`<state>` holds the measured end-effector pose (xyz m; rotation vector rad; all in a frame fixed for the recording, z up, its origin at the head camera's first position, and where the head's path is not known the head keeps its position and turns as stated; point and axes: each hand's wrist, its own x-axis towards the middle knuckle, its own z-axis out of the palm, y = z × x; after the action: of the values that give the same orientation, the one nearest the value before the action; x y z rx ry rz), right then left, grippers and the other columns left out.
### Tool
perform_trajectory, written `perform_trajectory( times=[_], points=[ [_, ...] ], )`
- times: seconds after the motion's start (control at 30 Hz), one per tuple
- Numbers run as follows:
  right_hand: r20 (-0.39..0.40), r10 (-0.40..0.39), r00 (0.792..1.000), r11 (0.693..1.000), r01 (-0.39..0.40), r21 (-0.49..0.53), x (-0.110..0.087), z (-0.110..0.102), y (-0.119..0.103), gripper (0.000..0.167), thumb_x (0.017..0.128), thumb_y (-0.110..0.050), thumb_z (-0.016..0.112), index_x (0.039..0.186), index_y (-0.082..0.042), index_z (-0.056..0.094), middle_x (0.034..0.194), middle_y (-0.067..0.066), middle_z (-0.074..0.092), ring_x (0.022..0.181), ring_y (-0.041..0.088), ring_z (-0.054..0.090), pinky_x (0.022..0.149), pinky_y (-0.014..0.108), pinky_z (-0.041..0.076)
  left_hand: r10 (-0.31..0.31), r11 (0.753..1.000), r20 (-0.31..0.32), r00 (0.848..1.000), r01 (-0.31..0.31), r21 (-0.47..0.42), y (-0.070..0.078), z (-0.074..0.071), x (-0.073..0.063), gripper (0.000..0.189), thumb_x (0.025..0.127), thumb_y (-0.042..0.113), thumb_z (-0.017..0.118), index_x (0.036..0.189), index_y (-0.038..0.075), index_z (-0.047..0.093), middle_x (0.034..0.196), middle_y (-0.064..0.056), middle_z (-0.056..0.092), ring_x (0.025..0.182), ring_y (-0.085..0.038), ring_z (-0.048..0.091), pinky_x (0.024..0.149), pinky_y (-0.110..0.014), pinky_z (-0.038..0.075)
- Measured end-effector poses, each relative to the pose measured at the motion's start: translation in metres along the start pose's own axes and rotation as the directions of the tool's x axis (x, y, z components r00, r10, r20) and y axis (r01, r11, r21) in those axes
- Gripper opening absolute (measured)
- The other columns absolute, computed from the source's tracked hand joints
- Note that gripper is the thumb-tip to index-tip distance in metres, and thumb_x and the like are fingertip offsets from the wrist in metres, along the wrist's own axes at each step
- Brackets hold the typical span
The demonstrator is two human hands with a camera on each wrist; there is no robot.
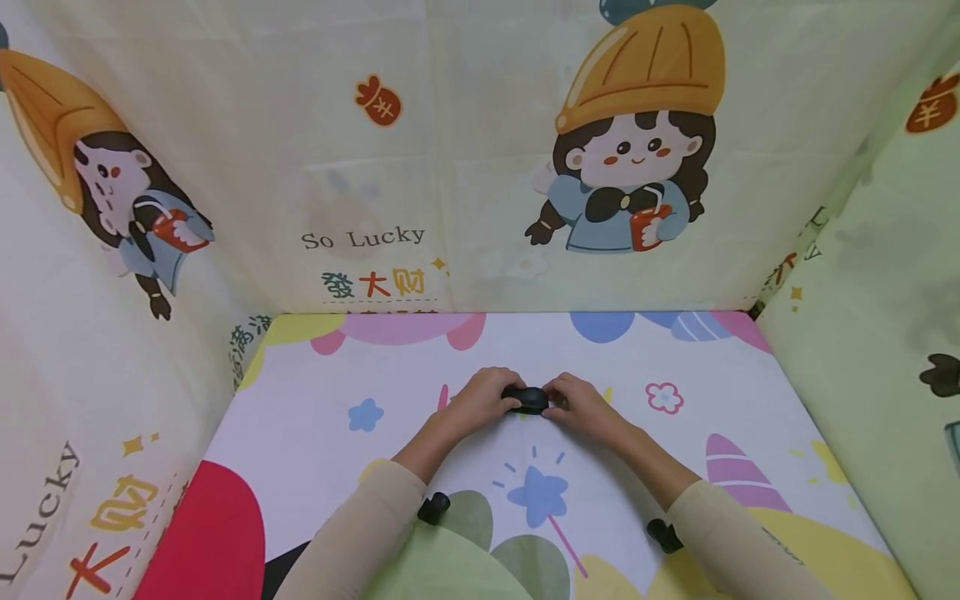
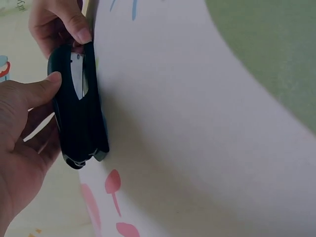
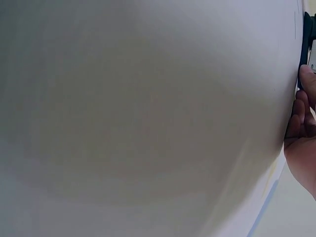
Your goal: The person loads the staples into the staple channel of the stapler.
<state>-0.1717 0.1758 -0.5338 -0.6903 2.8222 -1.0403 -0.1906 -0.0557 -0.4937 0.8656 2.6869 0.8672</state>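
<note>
A black stapler (image 1: pixel 533 401) lies between both hands over the middle of the patterned table. My left hand (image 1: pixel 483 395) grips its body, with the thumb on the near side and the fingers behind. At the other end, my right hand (image 1: pixel 587 405) pinches the tip between thumb and fingers. In the left wrist view the stapler (image 2: pixel 81 121) shows a silver metal strip through a gap near the right hand (image 2: pixel 59 20). Only the stapler's edge (image 3: pixel 305 47) appears at the side of the right wrist view, beside the right fingers.
The table cover (image 1: pixel 300 450) carries printed stars, flowers and coloured shapes. Printed cloth walls (image 1: pixel 480 183) enclose it at the back and both sides. Small black pieces (image 1: pixel 433 508) show at both wrists, by the beige sleeves (image 1: pixel 360 525).
</note>
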Motion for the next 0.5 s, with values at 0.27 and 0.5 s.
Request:
perform_trajectory(
  times=[0.27,0.5],
  points=[
    [0.014,0.020,1.000,1.000,-0.020,0.010,-0.0007,-0.0005,0.0001,0.029,0.088,-0.013,0.082,0.114,-0.005,0.072,0.102,0.003,0.065,0.091,0.014,0.059,0.085,0.034,0.054,0.013,1.000,0.004,1.000,-0.013,0.009,0.0016,-0.0005,0.0013,0.022,0.095,0.013,0.076,0.115,0.006,0.075,0.116,-0.008,0.075,0.112,-0.023,0.067,0.104,-0.039,0.052],
    [0.019,0.030,0.999,0.999,-0.031,0.018,-0.0012,-0.0013,0.0000,0.028,0.089,-0.014,0.082,0.113,-0.005,0.072,0.101,0.003,0.064,0.090,0.014,0.058,0.083,0.034,0.054,0.023,1.000,0.004,1.000,-0.022,-0.016,0.0023,-0.0055,-0.0007,0.022,0.095,0.012,0.076,0.116,0.006,0.074,0.115,-0.007,0.075,0.110,-0.021,0.068,0.102,-0.038,0.053]
  ],
)
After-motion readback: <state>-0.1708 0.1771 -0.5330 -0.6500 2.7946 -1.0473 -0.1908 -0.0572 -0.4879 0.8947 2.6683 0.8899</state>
